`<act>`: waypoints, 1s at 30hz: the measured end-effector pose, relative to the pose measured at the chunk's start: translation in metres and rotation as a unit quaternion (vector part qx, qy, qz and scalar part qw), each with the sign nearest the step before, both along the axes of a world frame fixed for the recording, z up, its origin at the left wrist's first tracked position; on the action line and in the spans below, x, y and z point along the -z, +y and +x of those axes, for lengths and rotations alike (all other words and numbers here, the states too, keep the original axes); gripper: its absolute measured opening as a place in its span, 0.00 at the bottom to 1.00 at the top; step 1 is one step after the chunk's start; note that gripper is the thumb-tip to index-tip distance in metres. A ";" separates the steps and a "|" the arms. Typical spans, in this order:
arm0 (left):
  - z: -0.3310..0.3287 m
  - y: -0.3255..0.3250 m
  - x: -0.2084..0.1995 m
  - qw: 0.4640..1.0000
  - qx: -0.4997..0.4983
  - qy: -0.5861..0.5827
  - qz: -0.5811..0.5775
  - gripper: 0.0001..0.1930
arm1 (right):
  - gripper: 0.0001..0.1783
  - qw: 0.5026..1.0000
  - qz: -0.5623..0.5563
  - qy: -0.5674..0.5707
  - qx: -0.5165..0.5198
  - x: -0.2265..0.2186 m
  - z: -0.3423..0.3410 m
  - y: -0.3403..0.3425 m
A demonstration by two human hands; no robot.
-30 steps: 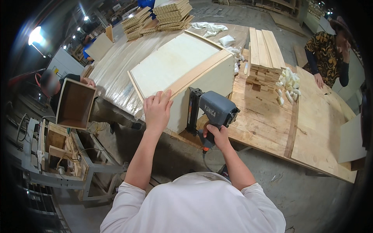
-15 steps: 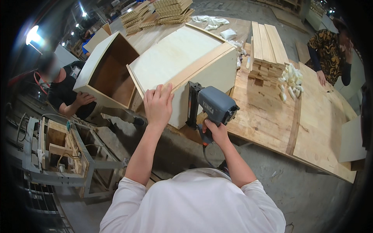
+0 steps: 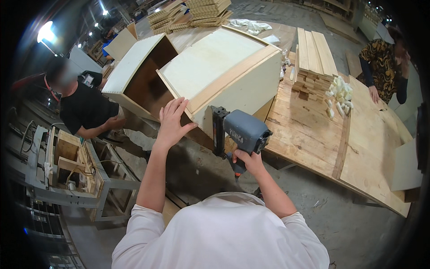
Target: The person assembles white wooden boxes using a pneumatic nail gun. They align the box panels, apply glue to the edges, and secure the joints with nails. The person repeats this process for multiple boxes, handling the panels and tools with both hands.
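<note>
My right hand (image 3: 247, 161) is wrapped round the handle of a grey-blue pneumatic nail gun (image 3: 245, 127). Its dark magazine stands upright beside the pale side panel of a wooden cabinet box (image 3: 244, 96), lying on the worktable. My left hand (image 3: 170, 123) touches the near left corner of that box, fingers stretched out and thumb spread apart. Along the box's near top edge runs a light wood strip (image 3: 233, 76). To the left, a second box (image 3: 130, 67) with a brown, hollow inside sits against the first.
A co-worker in black (image 3: 85, 105) stands left of the second box. Stacked wood strips (image 3: 316, 54) and pale offcuts (image 3: 339, 95) lie on the worktable (image 3: 309, 134). Another person (image 3: 380, 62) stands at far right. A metal-framed bench (image 3: 67, 197) holds wood pieces at lower left.
My left hand has slid from the top strip to the box's corner, its thumb now apart. The co-worker's hand has come off the second box. The view has shifted slightly.
</note>
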State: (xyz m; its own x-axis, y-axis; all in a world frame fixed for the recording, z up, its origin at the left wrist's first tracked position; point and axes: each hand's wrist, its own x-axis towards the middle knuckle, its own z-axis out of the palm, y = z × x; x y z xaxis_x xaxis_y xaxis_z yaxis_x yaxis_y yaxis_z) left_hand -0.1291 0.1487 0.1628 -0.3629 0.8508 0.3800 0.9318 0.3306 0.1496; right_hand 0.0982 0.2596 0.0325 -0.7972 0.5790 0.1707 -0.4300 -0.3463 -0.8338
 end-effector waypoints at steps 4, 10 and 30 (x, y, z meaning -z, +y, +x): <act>-0.011 -0.004 0.001 0.999 0.033 0.005 0.006 0.37 | 0.11 0.999 0.027 -0.007 -0.015 -0.002 -0.006 -0.008; -0.018 -0.003 0.009 0.998 0.050 0.006 0.036 0.37 | 0.08 0.999 0.040 -0.034 0.004 -0.005 -0.009 -0.015; -0.107 0.009 -0.006 0.985 0.140 0.101 0.020 0.35 | 0.08 0.995 0.038 -0.093 0.029 -0.003 0.008 -0.034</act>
State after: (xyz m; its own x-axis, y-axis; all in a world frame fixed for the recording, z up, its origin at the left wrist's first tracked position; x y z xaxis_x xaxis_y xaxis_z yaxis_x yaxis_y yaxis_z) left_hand -0.2361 0.1574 0.1686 -0.0296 0.8897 0.4556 0.9977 0.0541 -0.0408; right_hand 0.1060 0.2258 0.0359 -0.7847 0.6161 0.0684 -0.2839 -0.2590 -0.9232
